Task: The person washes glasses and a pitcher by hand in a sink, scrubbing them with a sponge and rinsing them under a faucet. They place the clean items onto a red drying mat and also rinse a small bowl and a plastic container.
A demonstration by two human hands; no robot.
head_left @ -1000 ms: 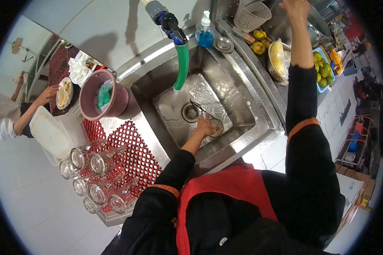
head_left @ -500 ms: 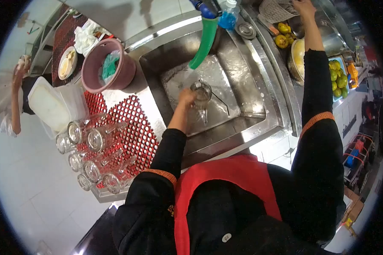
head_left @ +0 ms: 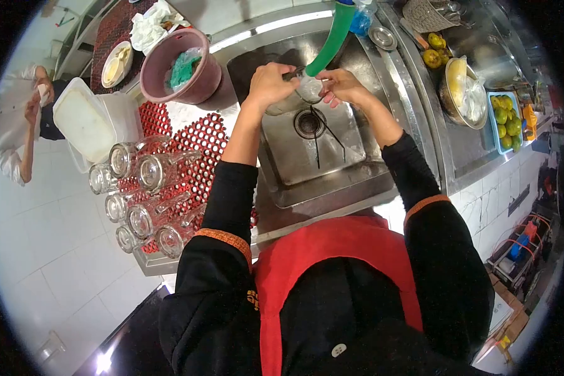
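Note:
Both my hands are over the metal sink [head_left: 282, 194], beneath a green hose [head_left: 332, 44]. My left hand [head_left: 272, 84] is closed on a small round dark-rimmed thing [head_left: 311, 98]; water blurs it, and its exact kind does not show. From the other side, my right hand [head_left: 348, 88] has its thumb and fingers curled at the same rim, and it seems to grip it. Below them, a thin black bent wire piece [head_left: 319, 141] lies across the round drain [head_left: 309, 123].
Upturned glass mugs [head_left: 141, 219] lie on a red perforated mat [head_left: 200, 141] at left. Nearby are a pink bucket [head_left: 188, 94] and white plastic tubs [head_left: 84, 119]. At right are a metal bowl [head_left: 448, 103] and a blue tray [head_left: 500, 138] of green fruit. Another person [head_left: 19, 125] stands far left.
My right hand has come from the basket at upper right to the sink. My left hand has risen from the sink bottom to the hose with the round thing. The view has shifted.

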